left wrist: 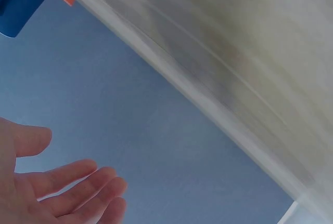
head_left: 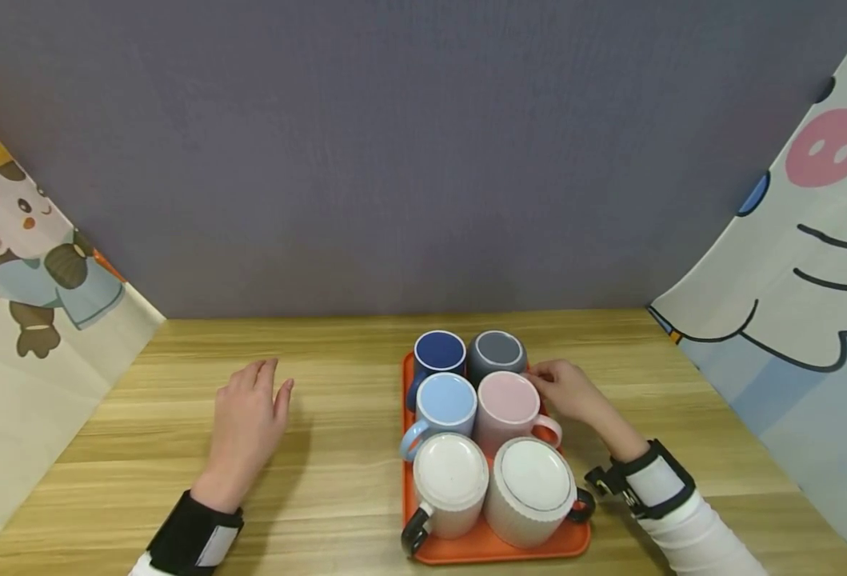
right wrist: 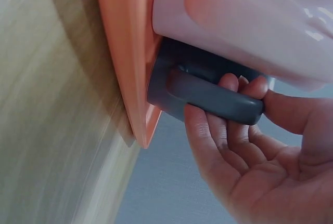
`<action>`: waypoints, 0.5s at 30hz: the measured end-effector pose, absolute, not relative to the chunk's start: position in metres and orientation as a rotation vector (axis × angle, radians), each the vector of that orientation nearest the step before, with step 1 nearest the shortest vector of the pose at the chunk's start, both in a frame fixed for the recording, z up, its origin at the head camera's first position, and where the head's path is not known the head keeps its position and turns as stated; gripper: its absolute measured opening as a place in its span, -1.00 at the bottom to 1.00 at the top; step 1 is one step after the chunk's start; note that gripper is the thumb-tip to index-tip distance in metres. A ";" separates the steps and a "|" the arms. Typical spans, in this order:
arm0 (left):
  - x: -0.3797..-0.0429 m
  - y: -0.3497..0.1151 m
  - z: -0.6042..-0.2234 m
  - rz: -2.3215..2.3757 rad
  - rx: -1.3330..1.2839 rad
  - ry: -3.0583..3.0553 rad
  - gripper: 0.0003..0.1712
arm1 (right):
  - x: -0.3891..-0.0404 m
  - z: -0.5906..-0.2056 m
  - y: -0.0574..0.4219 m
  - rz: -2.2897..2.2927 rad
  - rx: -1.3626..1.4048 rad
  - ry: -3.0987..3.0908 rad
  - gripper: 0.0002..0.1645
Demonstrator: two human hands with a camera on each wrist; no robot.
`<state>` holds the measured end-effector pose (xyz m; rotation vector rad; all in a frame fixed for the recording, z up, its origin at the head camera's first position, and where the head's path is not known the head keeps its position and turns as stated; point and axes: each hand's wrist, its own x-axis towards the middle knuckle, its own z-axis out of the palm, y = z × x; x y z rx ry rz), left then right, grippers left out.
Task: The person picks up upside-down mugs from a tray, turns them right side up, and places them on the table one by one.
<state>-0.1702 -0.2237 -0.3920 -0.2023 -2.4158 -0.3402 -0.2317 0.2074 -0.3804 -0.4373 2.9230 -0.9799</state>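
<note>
My right hand (head_left: 570, 392) reaches to the back right of the orange tray (head_left: 498, 550). In the right wrist view its fingers curl round the handle (right wrist: 221, 100) of the dark grey mug (head_left: 497, 349), with the thumb at the handle's outer end. The grey mug is still on the tray, beside a dark blue mug (head_left: 441, 352) and behind a pink mug (head_left: 509, 400). To the left of the tray, my left hand (head_left: 246, 420) hovers over the table, holding nothing, fingers extended and thumb apart.
A light blue mug (head_left: 446, 400) and two white mugs with black handles, one on the left (head_left: 452, 476) and one on the right (head_left: 531, 484), fill the rest of the tray. All the mugs appear bottom up. A grey panel (head_left: 409, 160) rises behind the wooden table (head_left: 337, 480).
</note>
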 end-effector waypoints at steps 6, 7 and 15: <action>-0.168 -0.230 -0.393 -0.331 -0.203 -2.409 -0.54 | -0.232 -0.381 0.207 -0.983 -0.437 2.921 -0.73; -0.168 -0.231 -0.393 -0.329 -0.202 -2.405 -0.54 | -0.231 -0.380 0.207 -0.981 -0.439 2.924 -0.73; -0.166 -0.239 -0.393 -0.311 -0.186 -2.397 -0.55 | -0.232 -0.380 0.208 -0.980 -0.479 2.943 -0.74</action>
